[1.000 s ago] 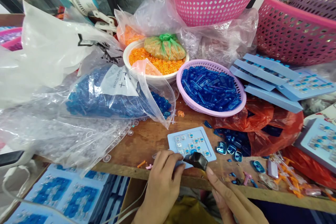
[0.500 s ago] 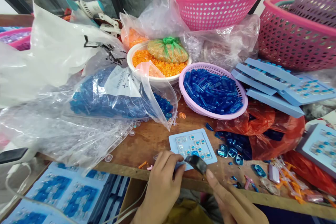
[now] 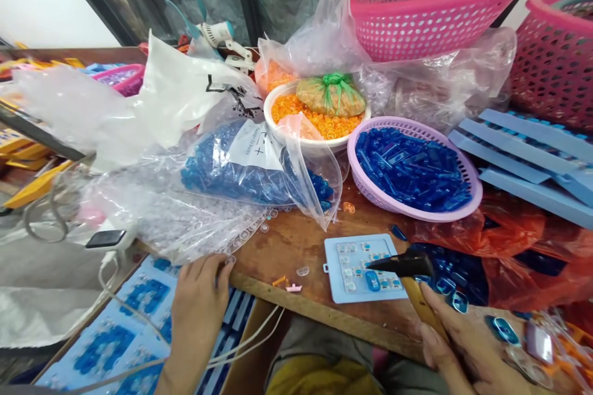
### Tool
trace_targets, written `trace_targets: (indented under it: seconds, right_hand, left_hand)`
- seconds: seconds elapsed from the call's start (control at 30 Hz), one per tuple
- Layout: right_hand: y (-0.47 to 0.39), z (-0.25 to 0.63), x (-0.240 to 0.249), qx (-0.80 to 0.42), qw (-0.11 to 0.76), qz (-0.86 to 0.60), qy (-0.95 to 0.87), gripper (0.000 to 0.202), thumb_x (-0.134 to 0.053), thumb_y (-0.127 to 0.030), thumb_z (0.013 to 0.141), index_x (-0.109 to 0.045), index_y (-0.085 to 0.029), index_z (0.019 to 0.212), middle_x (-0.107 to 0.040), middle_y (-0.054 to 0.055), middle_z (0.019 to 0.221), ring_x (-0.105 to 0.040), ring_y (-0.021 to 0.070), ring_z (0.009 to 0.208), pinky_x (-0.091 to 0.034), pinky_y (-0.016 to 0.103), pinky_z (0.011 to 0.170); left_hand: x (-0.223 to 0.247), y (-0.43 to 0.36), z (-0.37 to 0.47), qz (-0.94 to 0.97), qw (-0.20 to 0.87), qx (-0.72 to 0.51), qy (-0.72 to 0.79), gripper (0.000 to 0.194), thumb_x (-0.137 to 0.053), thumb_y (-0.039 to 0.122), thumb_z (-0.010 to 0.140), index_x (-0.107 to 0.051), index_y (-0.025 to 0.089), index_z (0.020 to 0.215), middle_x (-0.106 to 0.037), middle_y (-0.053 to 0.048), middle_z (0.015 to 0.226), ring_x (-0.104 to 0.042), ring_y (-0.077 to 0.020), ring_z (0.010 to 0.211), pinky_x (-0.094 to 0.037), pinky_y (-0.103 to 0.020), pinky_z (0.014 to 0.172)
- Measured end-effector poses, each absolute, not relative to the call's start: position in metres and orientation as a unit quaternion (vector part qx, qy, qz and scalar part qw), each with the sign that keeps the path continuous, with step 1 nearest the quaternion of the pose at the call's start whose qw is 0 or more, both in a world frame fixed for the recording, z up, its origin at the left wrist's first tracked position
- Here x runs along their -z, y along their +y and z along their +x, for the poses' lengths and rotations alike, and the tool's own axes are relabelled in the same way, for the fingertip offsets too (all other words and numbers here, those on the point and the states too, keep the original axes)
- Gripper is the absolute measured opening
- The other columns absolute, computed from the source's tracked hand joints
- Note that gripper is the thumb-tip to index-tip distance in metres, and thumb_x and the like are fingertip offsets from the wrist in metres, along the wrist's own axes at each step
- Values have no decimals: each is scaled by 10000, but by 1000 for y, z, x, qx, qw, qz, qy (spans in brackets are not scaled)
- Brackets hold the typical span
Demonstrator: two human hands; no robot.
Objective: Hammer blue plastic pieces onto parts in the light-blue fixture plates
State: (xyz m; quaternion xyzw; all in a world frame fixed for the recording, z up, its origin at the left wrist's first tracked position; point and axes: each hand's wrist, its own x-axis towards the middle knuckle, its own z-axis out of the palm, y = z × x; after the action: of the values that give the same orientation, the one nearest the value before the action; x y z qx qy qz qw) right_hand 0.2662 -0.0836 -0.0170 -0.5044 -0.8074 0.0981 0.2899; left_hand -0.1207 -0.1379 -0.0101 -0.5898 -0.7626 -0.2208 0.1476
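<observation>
My right hand (image 3: 467, 339) grips a hammer (image 3: 414, 264) by its wooden handle. The dark hammer head hangs over the right part of a light blue plastic plate (image 3: 340, 287), which lies flat on the wooden table. Small clear and blue pieces sit in rows on the plate, along with a larger blue oblong piece (image 3: 372, 281). Away to the left, my left hand (image 3: 199, 290) is at the table edge. Its thumb and fingertips close on a small clear plastic piece (image 3: 230, 260) beside a bag of clear parts (image 3: 185, 216).
A lilac basket (image 3: 470, 213) of dark blue parts stands behind the plate. Beyond are a bag of blue parts (image 3: 222, 179) and a white bowl (image 3: 319, 143) of orange pieces. Stacked blue plates (image 3: 523, 154) and a red bag (image 3: 514, 278) lie right. Filled plates (image 3: 111, 333) sit below left.
My left hand has left the plate and moved left to the clear piece. The hammer has lifted off the plate's pieces and swung right. The view has turned left.
</observation>
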Motion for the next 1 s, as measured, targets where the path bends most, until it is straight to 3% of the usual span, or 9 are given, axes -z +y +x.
trace_targets:
  seconds: [0.17,0.3,0.57,0.63,0.73,0.8,1.0]
  right_hand:
    - [-85,252,9,-88,287,-499,-813,458,-529,-326,1004,-505,-268,1458,-689,11,1308,-677,185,1161,-551,254,921]
    - [-84,249,4,-66,289,-510,-807,458,-511,-347,1012,-495,-258,1461,-674,14,1332,-669,167,1170,-553,219,904]
    - [-77,253,10,-95,311,-531,-783,473,-523,-312,1008,-475,-303,1479,-695,27,1303,-685,155,1153,-553,217,935]
    - [-72,253,13,-158,328,-551,-751,455,-518,-316,1012,-490,-312,1467,-756,11,1069,-735,126,937,-579,194,824]
    - [-67,249,20,-267,357,-579,-683,437,-513,-361,1010,-536,-261,1435,-657,-34,705,-621,100,580,-540,183,592]
    - [-67,244,25,-329,366,-588,-642,459,-530,-411,993,-561,-240,1418,-641,-25,682,-595,112,566,-516,206,546]
    - [-81,220,26,-450,385,-615,-521,531,-527,-521,971,-544,-261,1434,-674,26,873,-547,118,629,-429,239,531]
  left_hand:
    - [18,-108,-83,-644,97,271,-709,189,-408,244,1023,-585,220,962,-688,-56,885,-640,-249,831,-513,-377,782]
    - [21,-84,-63,-665,75,291,-683,192,-407,160,998,-552,223,890,-649,-46,868,-639,-232,835,-529,-352,763]
    - [25,-83,-66,-695,7,336,-636,206,-426,176,999,-619,224,943,-695,-59,976,-654,-224,948,-552,-356,844]
    - [24,-81,-65,-687,-6,338,-643,190,-437,181,989,-618,225,950,-699,-55,941,-652,-229,919,-550,-360,829]
    - [24,-76,-64,-653,-11,342,-676,150,-468,230,967,-617,230,980,-699,-62,940,-651,-247,894,-544,-388,834]
    - [24,-73,-65,-632,-6,342,-695,144,-486,277,956,-621,229,972,-690,-67,935,-651,-261,891,-537,-411,842]
    - [4,-66,-46,-628,-44,359,-689,131,-556,309,932,-669,242,934,-694,-41,927,-649,-248,884,-527,-393,823]
